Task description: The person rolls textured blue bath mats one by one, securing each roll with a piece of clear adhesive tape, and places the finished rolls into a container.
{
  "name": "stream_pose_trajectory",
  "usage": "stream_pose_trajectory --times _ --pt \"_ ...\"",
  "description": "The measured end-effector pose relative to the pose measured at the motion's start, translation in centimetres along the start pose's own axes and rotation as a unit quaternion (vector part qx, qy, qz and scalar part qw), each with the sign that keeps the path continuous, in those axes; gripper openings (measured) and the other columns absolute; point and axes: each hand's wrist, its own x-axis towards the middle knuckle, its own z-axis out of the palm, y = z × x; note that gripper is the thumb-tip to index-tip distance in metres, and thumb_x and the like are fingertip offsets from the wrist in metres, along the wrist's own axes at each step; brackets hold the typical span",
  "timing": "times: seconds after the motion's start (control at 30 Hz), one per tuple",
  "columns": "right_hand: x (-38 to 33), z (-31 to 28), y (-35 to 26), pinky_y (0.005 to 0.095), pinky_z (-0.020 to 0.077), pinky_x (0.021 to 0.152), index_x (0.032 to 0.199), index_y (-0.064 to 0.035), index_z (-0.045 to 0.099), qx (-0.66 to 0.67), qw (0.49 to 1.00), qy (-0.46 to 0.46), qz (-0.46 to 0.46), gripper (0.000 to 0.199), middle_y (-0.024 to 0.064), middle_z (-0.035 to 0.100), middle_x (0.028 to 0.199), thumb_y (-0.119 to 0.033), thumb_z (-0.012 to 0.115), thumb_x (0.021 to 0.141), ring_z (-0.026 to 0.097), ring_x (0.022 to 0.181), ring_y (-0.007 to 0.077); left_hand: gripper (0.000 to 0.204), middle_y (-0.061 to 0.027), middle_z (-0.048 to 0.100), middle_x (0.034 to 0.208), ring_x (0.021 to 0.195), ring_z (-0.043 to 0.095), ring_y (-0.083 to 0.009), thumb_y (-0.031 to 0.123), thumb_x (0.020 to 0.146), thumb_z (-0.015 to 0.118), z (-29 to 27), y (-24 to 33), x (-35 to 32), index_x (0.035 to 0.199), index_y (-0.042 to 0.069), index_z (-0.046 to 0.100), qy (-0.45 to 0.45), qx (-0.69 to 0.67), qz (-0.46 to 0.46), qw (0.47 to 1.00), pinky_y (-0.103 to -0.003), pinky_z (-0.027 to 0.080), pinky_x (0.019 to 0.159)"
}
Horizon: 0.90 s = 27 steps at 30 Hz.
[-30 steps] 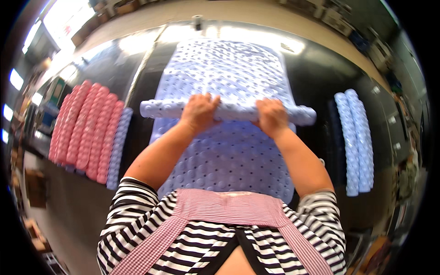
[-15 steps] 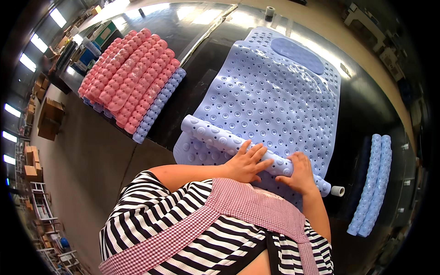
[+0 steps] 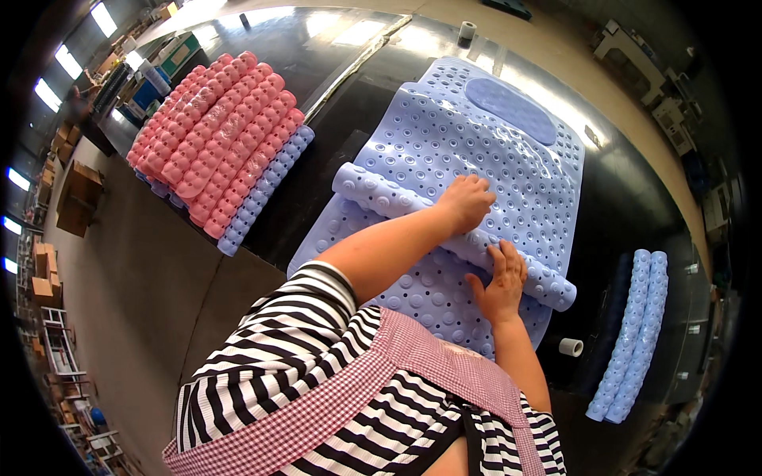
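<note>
A light-blue bath mat [image 3: 444, 147] with round bumps lies flat before me, its near part turned up into a thick roll [image 3: 381, 193] running crosswise. My left hand [image 3: 467, 204] reaches over the roll, its fingers bent down toward the flat mat; what is under them is hidden. Against the near side of the roll rests my right hand [image 3: 502, 289], open, with its fingers stretched and the thumb apart. More blue mat [image 3: 432, 297] with raised discs spreads below the roll. At the mat's far end is a smooth oval pad [image 3: 510, 109].
Rolled pink mats [image 3: 218, 131] are piled at the left, beside a blue roll [image 3: 266, 190]. Two blue rolls [image 3: 635, 333] lie at the right. A white tape roll [image 3: 571, 347] sits near the mat. Another roll [image 3: 467, 32] stands at the far edge of the black table [image 3: 341, 151].
The mat's roll has moved away from me, showing more mat on its near side. My left hand has gone forward over it. My right hand has loosened its grasp and its fingers have straightened.
</note>
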Motion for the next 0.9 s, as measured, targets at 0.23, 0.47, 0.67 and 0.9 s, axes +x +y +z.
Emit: stream_pose_trajectory --times 0.23,0.47,0.67,0.9 --pt "9.3 -0.3 4.5 0.0476 0.0381 0.112 0.132 -0.0083 0.059 0.042 0.986 -0.159 0.033 0.077 0.0165 0.061 0.133 -0.045 0.088 0.071 0.055 0.129 0.0341 0.07 -0.0176 0.045 0.154 0.148 0.037 -0.0365 0.028 0.087 0.073 1.5 1.5 -7.0 0.15 0.014 0.046 0.079 0.054 0.002 0.995 -0.067 0.021 0.117" --pt "14.0 0.6 7.5 0.0434 0.0396 0.11 0.125 -0.0073 0.064 -0.042 0.992 -0.067 0.097 0.069 0.0158 0.064 0.127 -0.053 0.082 0.077 0.058 0.124 0.0318 0.106 -0.0151 0.043 0.157 0.149 0.035 -0.0327 0.048 0.07 0.089 -2.1 -1.3 2.0 0.157 0.015 0.037 -0.126 0.08 -0.06 0.987 -0.063 0.023 0.118" --pt "10.9 0.7 6.5 0.0584 0.0185 0.124 0.152 -0.0155 0.041 -0.104 0.989 -0.079 0.062 0.093 0.0122 0.041 0.157 -0.048 0.084 0.077 0.033 0.149 0.0316 0.096 -0.0182 0.059 0.138 0.132 0.055 -0.0344 0.049 0.053 0.098 -1.9 -5.5 7.2 0.13 0.005 0.061 -0.076 -0.047 -0.015 0.996 -0.043 0.045 0.11" --pt "15.4 0.7 8.8 0.0484 0.0314 0.118 0.15 -0.0206 0.045 -0.153 0.973 -0.15 0.09 0.101 0.0099 0.054 0.14 -0.05 0.092 0.065 0.047 0.136 0.0295 0.084 -0.0099 0.062 0.121 0.119 0.058 -0.0322 0.044 0.064 0.093 -0.4 -5.6 5.2 0.132 0.015 0.054 0.077 0.098 0.07 0.99 -0.046 0.042 0.101"
